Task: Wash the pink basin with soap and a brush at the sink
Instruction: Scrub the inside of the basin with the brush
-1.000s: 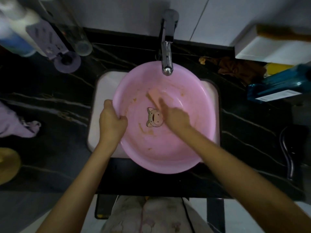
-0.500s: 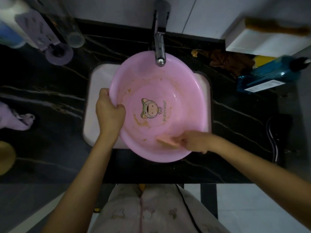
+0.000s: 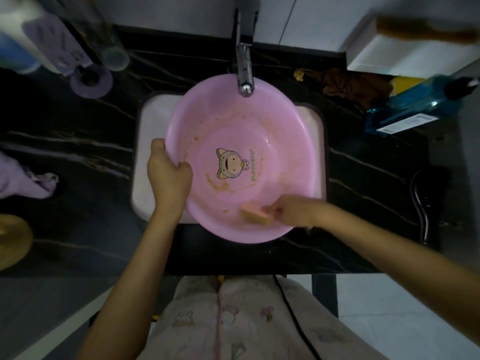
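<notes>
Now: round pink plastic basin (image 3: pixel 259 120) sat in white rectangular sink (image 3: pixel 150 141), far rim under chrome tap (image 3: pixel 244 71). L hand (image 3: pixel 168 175) curled tight over basin's left rim. R hand (image 3: pixel 293 210) pinched pale orange block (image 3: pixel 255 216) against near inner wall; blurred, soap or sponge unclear.

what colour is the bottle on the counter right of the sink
The bottle is translucent blue with a dark cap; the head view shows it.
</notes>
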Demonstrator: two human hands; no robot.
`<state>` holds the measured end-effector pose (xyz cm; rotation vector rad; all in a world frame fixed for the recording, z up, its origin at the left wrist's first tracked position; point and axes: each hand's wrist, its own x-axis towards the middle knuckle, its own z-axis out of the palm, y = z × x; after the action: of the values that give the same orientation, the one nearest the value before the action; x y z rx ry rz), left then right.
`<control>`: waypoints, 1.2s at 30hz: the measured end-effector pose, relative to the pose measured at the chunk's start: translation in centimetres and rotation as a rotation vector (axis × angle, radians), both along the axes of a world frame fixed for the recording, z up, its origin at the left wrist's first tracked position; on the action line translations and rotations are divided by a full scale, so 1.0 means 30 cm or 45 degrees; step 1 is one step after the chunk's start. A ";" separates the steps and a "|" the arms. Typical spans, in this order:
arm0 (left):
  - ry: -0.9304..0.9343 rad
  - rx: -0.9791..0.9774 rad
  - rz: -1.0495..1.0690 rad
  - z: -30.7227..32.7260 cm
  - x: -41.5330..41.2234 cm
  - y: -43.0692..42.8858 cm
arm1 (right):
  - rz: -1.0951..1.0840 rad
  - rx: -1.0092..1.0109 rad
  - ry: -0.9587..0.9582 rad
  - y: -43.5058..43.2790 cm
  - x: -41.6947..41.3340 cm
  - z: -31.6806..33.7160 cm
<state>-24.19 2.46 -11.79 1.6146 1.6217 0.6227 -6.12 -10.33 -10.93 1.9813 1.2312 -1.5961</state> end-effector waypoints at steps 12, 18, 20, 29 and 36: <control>-0.044 0.035 0.005 -0.008 0.011 0.008 | -0.024 -0.026 0.174 -0.051 0.034 -0.035; 0.020 0.019 -0.079 0.016 0.032 0.013 | 0.243 0.112 -0.587 -0.048 0.199 -0.043; 0.034 0.026 -0.098 0.026 0.050 0.023 | 0.130 0.072 -0.145 -0.070 0.138 -0.031; 0.072 0.055 -0.174 0.040 0.070 0.045 | 0.247 0.096 -0.451 -0.018 0.218 -0.042; 0.064 0.113 -0.246 0.078 0.074 0.036 | 0.275 0.205 -0.672 0.024 0.270 -0.018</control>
<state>-21.97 3.55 -9.46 1.8391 1.4689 0.5636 1.99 -9.60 -11.46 2.0895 1.3190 -0.8164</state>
